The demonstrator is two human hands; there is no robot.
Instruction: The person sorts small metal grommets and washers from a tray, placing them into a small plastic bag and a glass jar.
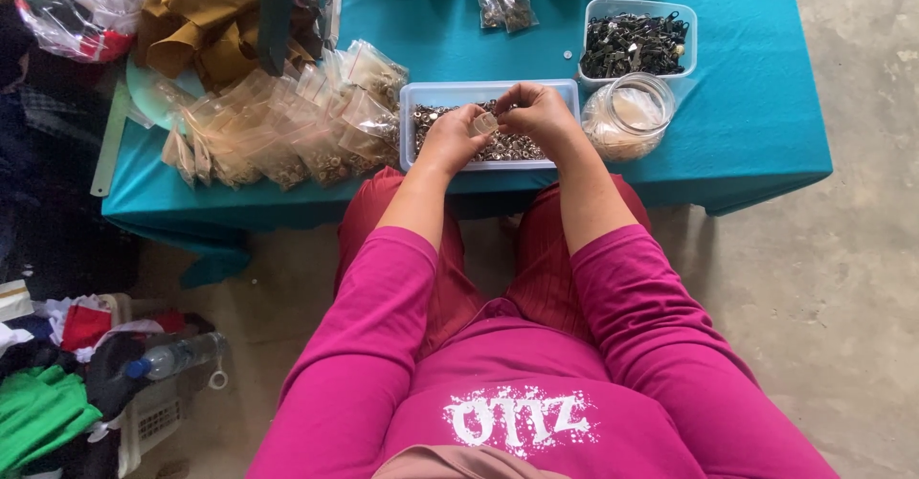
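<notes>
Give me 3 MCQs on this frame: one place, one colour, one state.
1. Where does the glass jar stand?
A. right of the clear tray
B. on the floor
C. on the bag pile

2. What colour is the tablecloth?
A. red
B. teal
C. white

3. What do the left hand and right hand do?
A. rest in the lap
B. meet over the tray on a small clear bag
C. lift the jar

Key: 1 A, the jar sits just beside the tray's right end. 2 B, the cloth is teal all over. 3 B, both hands pinch the bag above the tray's small metal parts.
</notes>
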